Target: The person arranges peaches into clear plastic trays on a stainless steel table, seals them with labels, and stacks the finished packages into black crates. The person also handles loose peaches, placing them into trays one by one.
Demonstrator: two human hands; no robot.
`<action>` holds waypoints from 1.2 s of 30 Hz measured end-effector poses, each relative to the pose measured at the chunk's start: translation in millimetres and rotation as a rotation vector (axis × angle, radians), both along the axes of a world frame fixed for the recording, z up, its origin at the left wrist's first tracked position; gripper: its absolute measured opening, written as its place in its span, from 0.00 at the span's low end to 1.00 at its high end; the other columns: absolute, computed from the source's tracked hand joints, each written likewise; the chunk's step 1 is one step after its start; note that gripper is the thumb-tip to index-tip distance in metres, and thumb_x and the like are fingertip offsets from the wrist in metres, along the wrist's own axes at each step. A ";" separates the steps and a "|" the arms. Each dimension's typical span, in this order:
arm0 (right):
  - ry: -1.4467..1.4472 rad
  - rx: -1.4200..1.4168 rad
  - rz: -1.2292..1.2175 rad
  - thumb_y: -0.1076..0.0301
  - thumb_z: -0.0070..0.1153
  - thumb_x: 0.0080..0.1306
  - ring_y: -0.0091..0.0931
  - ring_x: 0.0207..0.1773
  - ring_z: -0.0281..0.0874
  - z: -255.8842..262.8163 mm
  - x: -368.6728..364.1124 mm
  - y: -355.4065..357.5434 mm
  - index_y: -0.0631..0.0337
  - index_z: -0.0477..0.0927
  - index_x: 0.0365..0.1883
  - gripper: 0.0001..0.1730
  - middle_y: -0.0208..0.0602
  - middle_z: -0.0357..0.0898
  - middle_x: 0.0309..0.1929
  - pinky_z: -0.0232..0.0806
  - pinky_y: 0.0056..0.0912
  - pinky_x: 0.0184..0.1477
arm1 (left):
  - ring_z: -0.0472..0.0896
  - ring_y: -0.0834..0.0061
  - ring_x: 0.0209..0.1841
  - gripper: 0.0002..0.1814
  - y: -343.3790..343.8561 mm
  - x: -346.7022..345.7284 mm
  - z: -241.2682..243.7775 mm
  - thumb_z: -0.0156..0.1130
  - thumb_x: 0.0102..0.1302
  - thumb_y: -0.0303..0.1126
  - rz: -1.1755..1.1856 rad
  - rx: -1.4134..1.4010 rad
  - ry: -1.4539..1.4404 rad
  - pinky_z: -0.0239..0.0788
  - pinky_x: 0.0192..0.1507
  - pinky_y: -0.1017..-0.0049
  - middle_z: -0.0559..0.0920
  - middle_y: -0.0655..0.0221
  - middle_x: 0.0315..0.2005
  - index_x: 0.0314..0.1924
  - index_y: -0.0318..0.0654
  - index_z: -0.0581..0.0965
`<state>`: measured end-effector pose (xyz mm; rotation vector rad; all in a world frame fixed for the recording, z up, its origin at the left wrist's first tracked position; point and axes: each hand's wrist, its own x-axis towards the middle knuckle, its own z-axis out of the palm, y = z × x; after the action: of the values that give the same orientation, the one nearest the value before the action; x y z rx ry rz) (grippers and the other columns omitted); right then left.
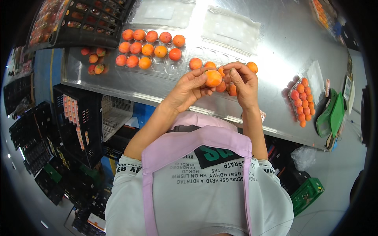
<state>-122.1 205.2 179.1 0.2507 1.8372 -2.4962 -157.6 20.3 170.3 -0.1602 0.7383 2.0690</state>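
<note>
My left hand (188, 90) holds an orange persimmon (213, 78) between thumb and fingers, above the near edge of the steel table (112, 84). Just right of the fruit is my right hand (246, 84), fingers curled and thumb apart, with nothing visible in it. Beneath and behind both hands, several loose persimmons (195, 63) sit at a clear plastic tray (206, 54) with hollow cups; the hands partly hide them. To the left, another clear tray (158, 69) carries rows of persimmons (148, 50), with some cups bare at its near right corner.
A black crate (85, 41) of packed fruit rests at the table's back left, near loose persimmons (93, 58). Flat padded lids (230, 29) lie behind the trays. Rightward are a filled pack (302, 101) and a green tool (330, 112). Below left stands another crate (96, 129).
</note>
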 end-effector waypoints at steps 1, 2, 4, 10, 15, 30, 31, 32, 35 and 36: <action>-0.006 0.025 -0.024 0.66 0.54 0.66 0.15 0.28 0.69 -0.4 0.1 0.6 0.65 0.78 0.40 0.11 0.29 0.77 0.33 0.64 0.16 0.31 | 0.77 0.75 0.41 0.24 -0.3 -0.2 1.4 0.59 0.64 0.36 0.019 -0.001 0.010 0.71 0.44 0.79 0.77 0.63 0.41 0.57 0.35 0.67; -0.010 0.029 -0.035 0.66 0.54 0.66 0.15 0.29 0.68 -1.2 0.2 1.6 0.65 0.78 0.40 0.11 0.29 0.77 0.32 0.63 0.16 0.31 | 0.77 0.73 0.42 0.25 -0.3 -0.3 3.8 0.60 0.62 0.34 0.038 -0.002 0.019 0.71 0.47 0.77 0.77 0.63 0.42 0.57 0.35 0.66; -0.021 0.036 -0.060 0.66 0.55 0.66 0.15 0.29 0.67 -3.4 1.2 3.2 0.65 0.78 0.40 0.11 0.29 0.77 0.31 0.62 0.16 0.31 | 0.77 0.71 0.44 0.27 -1.4 -0.3 4.0 0.62 0.59 0.32 0.069 -0.023 0.066 0.70 0.51 0.75 0.76 0.61 0.43 0.58 0.35 0.65; -0.069 0.049 -0.086 0.66 0.56 0.65 0.14 0.29 0.68 -3.8 2.4 4.1 0.65 0.78 0.40 0.11 0.29 0.76 0.30 0.61 0.16 0.31 | 0.76 0.68 0.48 0.30 -8.7 -2.9 8.3 0.63 0.56 0.32 0.027 -0.095 0.221 0.66 0.55 0.71 0.77 0.58 0.43 0.58 0.32 0.65; -0.077 0.064 -0.068 0.66 0.56 0.65 0.14 0.30 0.68 -6.6 1.8 4.1 0.64 0.79 0.39 0.10 0.28 0.77 0.30 0.61 0.15 0.31 | 0.75 0.70 0.47 0.26 -15.2 -7.3 7.8 0.59 0.60 0.36 0.006 0.117 0.049 0.67 0.50 0.73 0.76 0.59 0.42 0.54 0.28 0.68; -0.082 0.068 -0.057 0.66 0.56 0.65 0.16 0.35 0.74 -17.3 1.1 10.5 0.63 0.79 0.40 0.10 0.28 0.79 0.37 0.66 0.17 0.35 | 0.77 0.76 0.43 0.20 -63.0 -14.0 -8.7 0.65 0.51 0.22 0.291 -1.056 0.951 0.69 0.46 0.75 0.76 0.66 0.45 0.46 0.35 0.74; -0.080 0.062 -0.057 0.66 0.56 0.65 0.16 0.35 0.74 -19.4 0.8 11.2 0.63 0.79 0.40 0.10 0.28 0.79 0.37 0.66 0.17 0.35 | 0.77 0.77 0.43 0.19 -66.2 -15.1 -7.9 0.65 0.51 0.21 0.244 -1.250 1.082 0.70 0.46 0.76 0.76 0.65 0.47 0.46 0.34 0.74; -0.085 0.072 -0.069 0.66 0.56 0.65 0.16 0.35 0.73 -19.6 0.6 11.7 0.63 0.79 0.40 0.10 0.28 0.79 0.37 0.66 0.17 0.35 | 0.78 0.76 0.39 0.18 -66.2 -15.7 -10.8 0.65 0.50 0.22 0.260 -1.290 1.092 0.71 0.43 0.76 0.76 0.67 0.46 0.44 0.35 0.76; -0.091 0.123 -0.094 0.67 0.56 0.65 0.15 0.35 0.73 -17.3 -1.1 12.6 0.63 0.79 0.40 0.09 0.27 0.78 0.35 0.64 0.16 0.35 | 0.78 0.72 0.39 0.20 -64.9 -13.9 -18.9 0.65 0.48 0.21 0.203 -1.378 1.211 0.71 0.43 0.74 0.77 0.64 0.43 0.44 0.36 0.76; -0.091 0.157 -0.107 0.67 0.56 0.65 0.15 0.35 0.72 -14.5 -1.7 15.0 0.63 0.79 0.40 0.09 0.27 0.78 0.34 0.64 0.16 0.35 | 0.77 0.70 0.40 0.20 -64.6 -14.0 -22.5 0.65 0.48 0.22 0.197 -1.396 1.264 0.70 0.44 0.73 0.77 0.64 0.42 0.44 0.37 0.76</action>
<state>-123.8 220.2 164.5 0.4708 2.0353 -2.3634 -171.6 -44.3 147.8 0.3785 2.8889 1.2119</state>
